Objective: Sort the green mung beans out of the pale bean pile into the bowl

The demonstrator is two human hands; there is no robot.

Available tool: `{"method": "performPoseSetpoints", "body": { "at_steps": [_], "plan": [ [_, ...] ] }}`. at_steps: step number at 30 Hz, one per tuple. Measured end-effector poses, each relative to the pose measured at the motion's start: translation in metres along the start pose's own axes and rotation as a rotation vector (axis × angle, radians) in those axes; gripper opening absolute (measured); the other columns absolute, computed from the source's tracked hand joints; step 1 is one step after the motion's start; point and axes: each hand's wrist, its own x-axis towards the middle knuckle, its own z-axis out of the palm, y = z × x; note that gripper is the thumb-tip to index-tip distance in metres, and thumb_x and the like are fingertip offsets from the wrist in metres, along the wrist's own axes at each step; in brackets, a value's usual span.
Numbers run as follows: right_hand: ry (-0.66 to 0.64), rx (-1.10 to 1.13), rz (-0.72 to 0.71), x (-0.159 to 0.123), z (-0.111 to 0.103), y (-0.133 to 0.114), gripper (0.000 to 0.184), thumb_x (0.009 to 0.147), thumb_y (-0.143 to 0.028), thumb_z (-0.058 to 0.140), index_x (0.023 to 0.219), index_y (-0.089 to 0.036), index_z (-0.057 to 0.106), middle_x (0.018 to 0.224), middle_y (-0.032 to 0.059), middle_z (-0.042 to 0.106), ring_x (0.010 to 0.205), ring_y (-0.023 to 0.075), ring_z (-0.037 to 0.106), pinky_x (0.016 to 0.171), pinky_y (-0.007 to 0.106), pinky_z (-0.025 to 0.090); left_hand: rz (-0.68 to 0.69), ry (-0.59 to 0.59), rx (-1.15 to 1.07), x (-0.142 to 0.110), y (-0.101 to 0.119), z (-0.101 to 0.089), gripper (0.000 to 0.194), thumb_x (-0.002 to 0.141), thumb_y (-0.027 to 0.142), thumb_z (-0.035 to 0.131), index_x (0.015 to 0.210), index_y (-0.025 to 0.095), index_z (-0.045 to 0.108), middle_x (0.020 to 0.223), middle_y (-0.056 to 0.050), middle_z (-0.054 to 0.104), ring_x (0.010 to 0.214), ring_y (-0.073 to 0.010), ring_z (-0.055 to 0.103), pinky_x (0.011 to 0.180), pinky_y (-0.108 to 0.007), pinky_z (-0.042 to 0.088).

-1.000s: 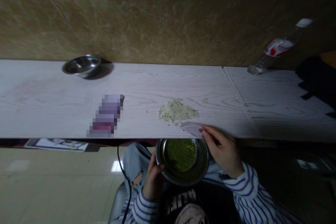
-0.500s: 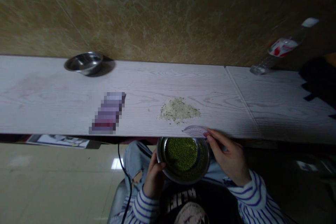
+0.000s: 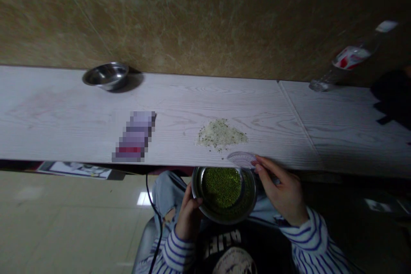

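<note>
Gripping a steel bowl [image 3: 249, 195] over the lap [image 3: 163, 190] with the left hand's [image 3: 187, 218] fingers; pinching a clear protractor [image 3: 240, 159] in the right hand [image 3: 285, 192], near pale grains [image 3: 221, 134] on the counter [image 3: 173, 102]. Apparently well along, with many green beans [image 3: 223, 186] in the bowl, yet with dark specks [image 3: 210, 140] left among the grains.

Left hand [image 3: 189, 217] grips rim of metal bowl [image 3: 249, 195] at bench [image 3: 173, 94] edge—green beans [image 3: 222, 187] inside. Right hand [image 3: 284, 190] pinches clear protractor [image 3: 240, 159], at 5 o'clock from pale grain pile [image 3: 220, 135] flecked with dark bits. From pile: pixelated oblong [image 3: 135, 137] at 9 o'clock, second metal bowl [image 3: 107, 77] at 10—capped bottle [image 3: 351, 57] at 2.
</note>
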Motion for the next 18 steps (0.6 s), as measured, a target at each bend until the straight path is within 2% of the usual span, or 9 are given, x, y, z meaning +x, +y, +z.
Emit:
{"method": "performPoseSetpoints", "body": {
  "at_steps": [9,18],
  "plan": [
    [-0.043,0.047,-0.025,0.0,0.016,-0.007,0.023,0.092,-0.019,0.063,0.11,-0.023,0.077,0.096,0.0053,0.083,0.083,0.0202,0.08,0.082,0.031,0.066,-0.028,0.011,0.0,0.0,0.0,-0.003,0.052,0.069,0.024,0.072,0.121,0.026,0.072,0.107,-0.006,0.075,0.11,-0.0348,0.066,0.094,-0.046,0.052],
    [-0.012,-0.002,-0.006,0.003,0.015,-0.006,0.022,0.092,-0.019,0.063,0.109,-0.022,0.077,0.098,0.0065,0.083,0.084,0.0213,0.08,0.083,0.032,0.066,-0.007,0.014,-0.002,0.001,-0.001,-0.003,0.053,0.068,0.027,0.074,0.121,0.028,0.074,0.116,-0.006,0.075,0.119,-0.0353,0.062,0.099,-0.046,0.048]
  ]
}}
